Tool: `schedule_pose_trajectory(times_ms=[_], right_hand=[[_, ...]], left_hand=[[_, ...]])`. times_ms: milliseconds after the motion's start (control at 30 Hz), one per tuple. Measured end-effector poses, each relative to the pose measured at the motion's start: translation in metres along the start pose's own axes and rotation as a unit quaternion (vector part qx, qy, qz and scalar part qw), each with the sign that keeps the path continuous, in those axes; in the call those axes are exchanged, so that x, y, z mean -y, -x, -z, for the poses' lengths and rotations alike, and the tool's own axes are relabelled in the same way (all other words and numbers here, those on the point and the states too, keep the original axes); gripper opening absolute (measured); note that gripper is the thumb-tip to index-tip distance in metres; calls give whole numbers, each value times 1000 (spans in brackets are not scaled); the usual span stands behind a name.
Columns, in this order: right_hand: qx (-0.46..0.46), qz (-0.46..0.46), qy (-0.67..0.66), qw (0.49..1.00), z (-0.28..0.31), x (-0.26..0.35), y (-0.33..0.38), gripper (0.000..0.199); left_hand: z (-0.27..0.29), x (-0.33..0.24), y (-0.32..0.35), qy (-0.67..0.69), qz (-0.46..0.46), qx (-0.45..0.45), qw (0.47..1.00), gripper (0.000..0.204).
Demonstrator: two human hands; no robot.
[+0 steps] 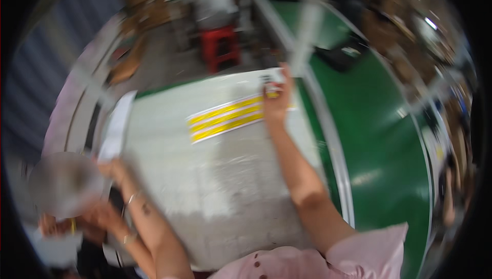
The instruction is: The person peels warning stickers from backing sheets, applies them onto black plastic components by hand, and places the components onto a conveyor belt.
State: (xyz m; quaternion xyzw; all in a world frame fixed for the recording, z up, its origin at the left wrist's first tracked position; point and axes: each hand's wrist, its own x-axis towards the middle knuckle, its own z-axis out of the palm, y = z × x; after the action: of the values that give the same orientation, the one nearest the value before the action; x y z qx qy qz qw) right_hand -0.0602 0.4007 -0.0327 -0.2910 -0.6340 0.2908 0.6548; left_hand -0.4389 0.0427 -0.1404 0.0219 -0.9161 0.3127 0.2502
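Note:
My left hand (115, 169) is at the left edge of the pale work table (205, 171), its fingers closed on the lower end of a white sheet (118, 125). Stretched toward the far right corner, my right hand (277, 102) has its fingers curled around something small with red, white and yellow on it, too blurred to name. A white sheet with rows of yellow labels (225, 119) lies on the table beside that hand. Its right end reaches under or against the hand; which one I cannot tell.
A green conveyor belt (379, 140) with a pale metal rail (333, 146) runs along the right. A black object (344, 53) lies on it. Another person's hand (102, 215) is close by my left forearm. Beyond the table, someone sits on a red stool (220, 46).

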Motion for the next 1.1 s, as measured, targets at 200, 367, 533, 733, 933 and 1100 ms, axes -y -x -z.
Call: schedule_pose_trajectory(times_ms=[200,367,533,733,933,1100], right_hand=[[-93,-88,41,991,48,-21,-53,77],[-109,-151,307,933,134,-86,-140,86],[-98,-335,406,845,180,-123,-211,98],[-48,-421,446,789,175,-154,-243,84],[-206,-507,224,806,282,-141,-255,77],[-108,-452,247,851,345,-41,-207,77]], left_hand=[[69,25,23,295,3,-167,941,34],[51,78,25,475,40,-207,854,48],[183,90,91,563,-111,-283,769,43],[254,87,194,585,-384,-65,712,50],[244,75,183,682,-357,-120,627,29],[198,69,171,759,-313,17,571,22]])
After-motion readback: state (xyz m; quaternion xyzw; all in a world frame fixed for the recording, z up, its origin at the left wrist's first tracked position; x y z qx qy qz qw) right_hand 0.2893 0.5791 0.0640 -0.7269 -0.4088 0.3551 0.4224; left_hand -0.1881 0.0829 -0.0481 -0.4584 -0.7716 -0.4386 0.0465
